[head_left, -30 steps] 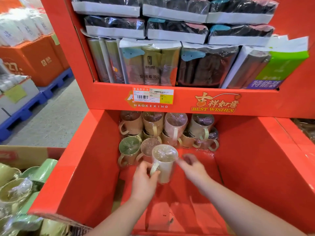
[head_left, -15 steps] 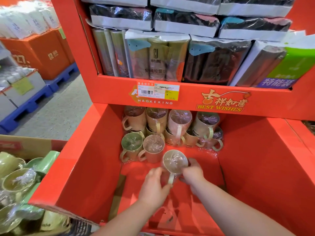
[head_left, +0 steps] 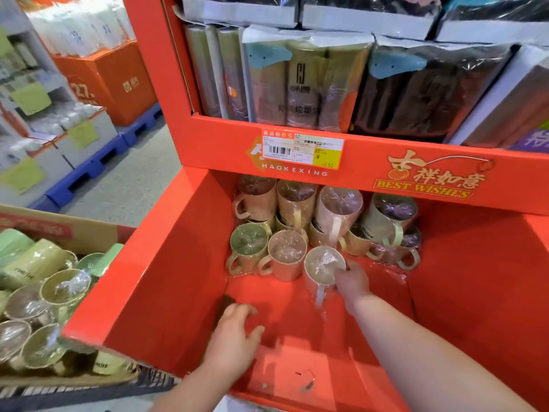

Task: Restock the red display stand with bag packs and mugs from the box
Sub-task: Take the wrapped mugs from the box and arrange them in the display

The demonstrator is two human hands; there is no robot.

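your right hand (head_left: pixel 352 282): fingers curled round the right side of the cream mug (head_left: pixel 322 267), gripping it near the rim.
cream mug: upright on the floor of the stand's lower bin, mouth sealed with clear film, handle pointing toward you. it stands just right of the peach mug (head_left: pixel 286 254); you cannot tell from here whether they touch.
your left hand (head_left: pixel 234 337): holds nothing. fingers loosely bent and a little spread, over the bin floor near the left wall, well apart from the mugs.
front row: green mug (head_left: pixel 249 248), peach mug, cream mug, from left to right.
stacked mugs (head_left: pixel 338 209): two layers high against the bin's rear wall, under the shelf front.
red display stand (head_left: pixel 166 278): lower bin open toward you, with a price tag (head_left: pixel 303 150) on the shelf front above it.
bag packs (head_left: pixel 300 81): upright on the upper shelf, with more lying flat above them.
cardboard box (head_left: pixel 74 233): on your left, just beside the stand, with film-wrapped boxed mugs (head_left: pixel 65 286) lying jumbled inside.
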